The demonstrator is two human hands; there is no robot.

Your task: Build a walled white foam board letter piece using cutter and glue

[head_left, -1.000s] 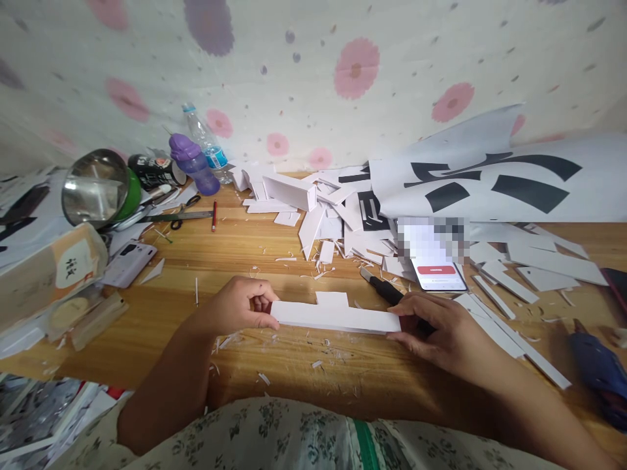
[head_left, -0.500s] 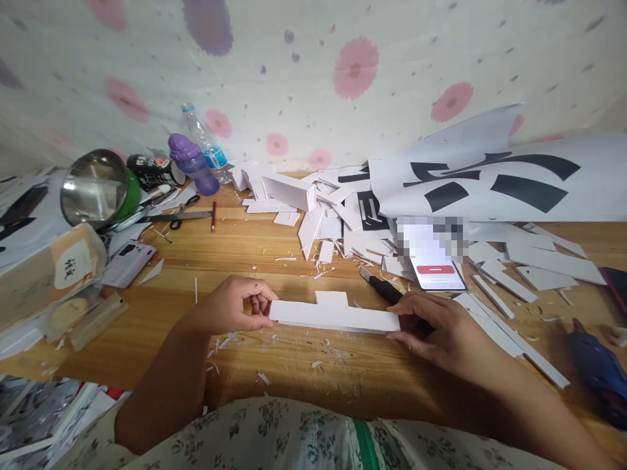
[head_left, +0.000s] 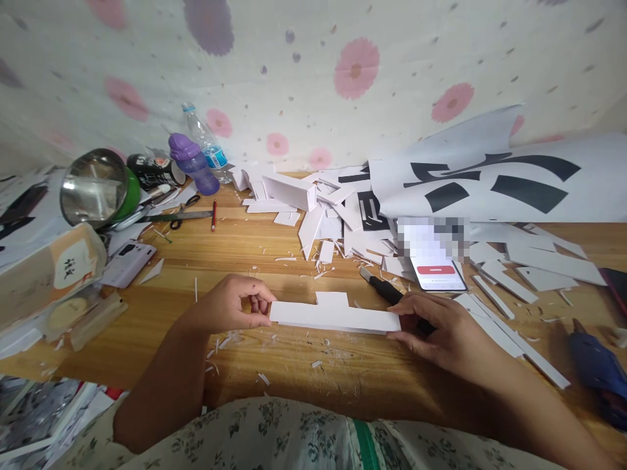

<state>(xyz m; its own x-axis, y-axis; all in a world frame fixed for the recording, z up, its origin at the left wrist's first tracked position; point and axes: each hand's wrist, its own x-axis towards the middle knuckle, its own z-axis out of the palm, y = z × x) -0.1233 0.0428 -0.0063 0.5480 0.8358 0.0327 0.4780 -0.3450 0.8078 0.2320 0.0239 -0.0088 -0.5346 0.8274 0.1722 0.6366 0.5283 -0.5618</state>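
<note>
A long, narrow, straight white strip of board or stiff paper (head_left: 336,316) lies crosswise low over the wooden table (head_left: 304,375), its right end slightly nearer the person. The left hand (head_left: 238,303) and right hand (head_left: 438,326) each grip one end. A small white rectangular piece (head_left: 332,299) shows along its far edge; whether the two are joined is unclear.

Behind your table's (head_left: 230,245) far edge you faced a flowered wall covering (head_left: 294,85). Along that edge, toward the left end, you had a clear bottle (head_left: 214,156), a purple cup (head_left: 196,171) and a black canister (head_left: 153,172) (lying on its side). Farther left tilted a metal bowl (head_left: 91,192); a pale phone (head_left: 128,264) lay nearer the front edge.
</note>
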